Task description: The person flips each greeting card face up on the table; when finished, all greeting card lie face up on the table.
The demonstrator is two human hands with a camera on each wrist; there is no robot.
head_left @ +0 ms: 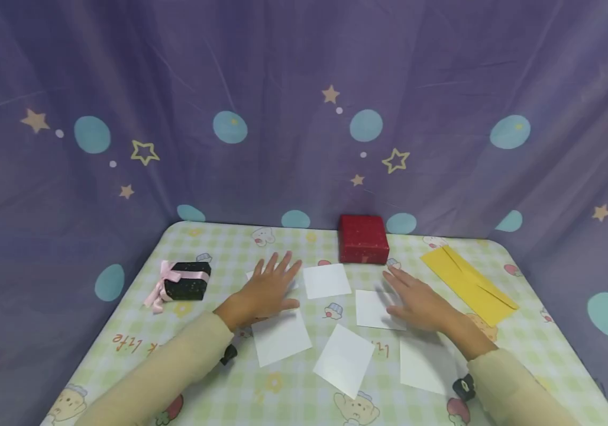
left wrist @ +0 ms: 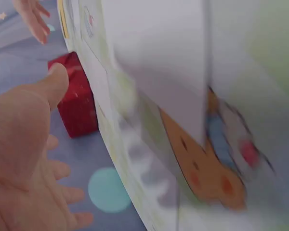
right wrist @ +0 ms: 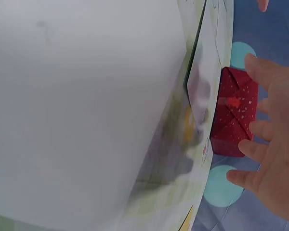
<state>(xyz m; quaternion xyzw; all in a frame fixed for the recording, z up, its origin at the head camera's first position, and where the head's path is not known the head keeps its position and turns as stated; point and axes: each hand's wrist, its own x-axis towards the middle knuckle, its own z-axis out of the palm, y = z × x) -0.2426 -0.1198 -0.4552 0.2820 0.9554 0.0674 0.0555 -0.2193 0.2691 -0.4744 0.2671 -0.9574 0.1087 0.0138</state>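
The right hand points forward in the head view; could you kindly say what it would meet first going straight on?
The right hand would probably meet the red box first, though the hand's height is unclear and it might pass above.

We have six plain white paper sheets [head_left: 343,360] spread at differing angles across the desk [head_left: 229,408], one turned with a corner towards us.

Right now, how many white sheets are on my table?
6 white sheets: one partly behind the left hand, one nearer you; between the hands, one back, one front; one partly behind the right hand, one nearer you. Hands could hide more.
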